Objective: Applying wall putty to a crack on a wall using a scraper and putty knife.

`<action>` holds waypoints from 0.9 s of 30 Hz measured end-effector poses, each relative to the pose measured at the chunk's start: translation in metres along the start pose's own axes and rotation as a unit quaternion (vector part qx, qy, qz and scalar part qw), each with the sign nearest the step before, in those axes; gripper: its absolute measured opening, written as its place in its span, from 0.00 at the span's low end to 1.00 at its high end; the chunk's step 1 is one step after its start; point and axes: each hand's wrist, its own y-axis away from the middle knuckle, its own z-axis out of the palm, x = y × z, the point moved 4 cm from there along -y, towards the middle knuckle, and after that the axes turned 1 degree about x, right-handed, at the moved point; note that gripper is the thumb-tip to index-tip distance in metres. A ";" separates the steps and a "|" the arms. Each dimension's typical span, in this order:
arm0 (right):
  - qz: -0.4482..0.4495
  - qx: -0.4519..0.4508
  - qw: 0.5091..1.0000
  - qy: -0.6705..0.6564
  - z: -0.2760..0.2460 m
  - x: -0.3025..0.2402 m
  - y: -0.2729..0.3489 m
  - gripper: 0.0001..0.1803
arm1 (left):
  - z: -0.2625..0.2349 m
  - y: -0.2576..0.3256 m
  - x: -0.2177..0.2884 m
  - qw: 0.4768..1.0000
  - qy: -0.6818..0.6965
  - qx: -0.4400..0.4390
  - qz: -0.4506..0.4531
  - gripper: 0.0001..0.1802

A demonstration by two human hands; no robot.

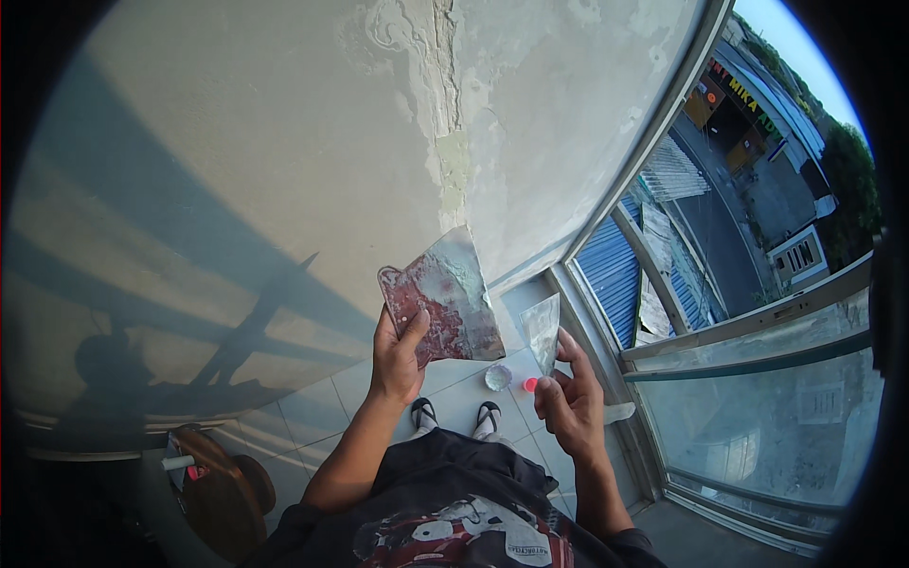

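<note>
Left hand (396, 355) gripping red-stained flat scraper (443, 301) by lower edge, blade tilted up-right, right hand (568, 402) pinching smaller triangular scraper (543, 331) point-down just beside it, blades near but apart, cracked wall (445, 142) straight ahead above both, left tool nearer.

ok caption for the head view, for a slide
Left hand holds a red-stained plaster board, right hand a putty knife, before a cracked wall.

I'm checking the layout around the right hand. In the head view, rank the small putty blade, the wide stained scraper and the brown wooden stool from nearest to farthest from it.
1. Small putty blade: held in the right hand.
2. Wide stained scraper: to the left, held up by the left hand.
3. Brown wooden stool: far lower left, on the floor.
</note>
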 end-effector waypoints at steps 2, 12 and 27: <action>0.138 -0.111 0.981 -0.084 0.008 0.003 0.011 0.27 | -0.001 -0.002 -0.007 1.000 -0.010 0.008 -0.002 0.23; 0.212 -0.090 0.918 -0.323 0.023 0.058 0.011 0.12 | -0.006 -0.002 -0.014 1.000 0.012 -0.002 0.000 0.22; 0.247 -0.164 0.901 -0.315 0.033 0.053 -0.014 0.15 | -0.027 0.028 0.010 0.872 -0.441 -0.106 0.184 0.13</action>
